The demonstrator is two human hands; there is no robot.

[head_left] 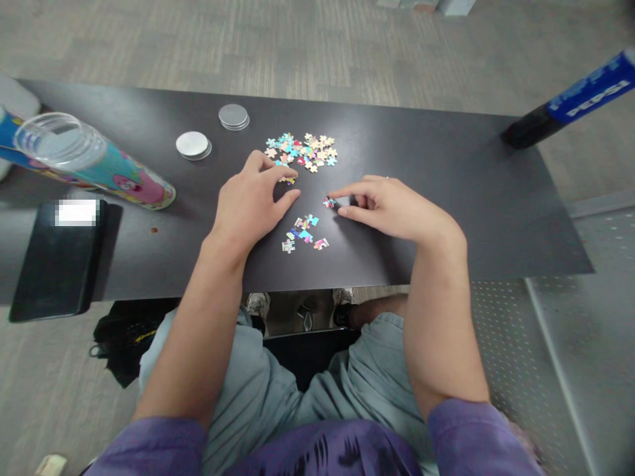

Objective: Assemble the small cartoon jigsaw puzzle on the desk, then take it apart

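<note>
My left hand (255, 195) rests over the table with thumb and forefinger apart. Its fingertips touch jigsaw pieces (289, 180) at the near edge of a loose pile of jigsaw pieces (310, 149). On the right, my right hand (387, 205) has its forefinger stretched out to a single small jigsaw piece (329, 202) lying on the table. The thumb is a little apart from the forefinger, and the other fingers curl under. Closer to me lie several jigsaw pieces (303, 231), some touching or joined, with one pink-and-white piece (321, 244) off to their right.
The dark table (421, 145) also holds two stacks of round discs (193, 144), a clear printed tube (133, 188) at left, and a black phone-like device (59, 261) near the front edge. A Pepsi bottle (570, 99) stands at the far right corner.
</note>
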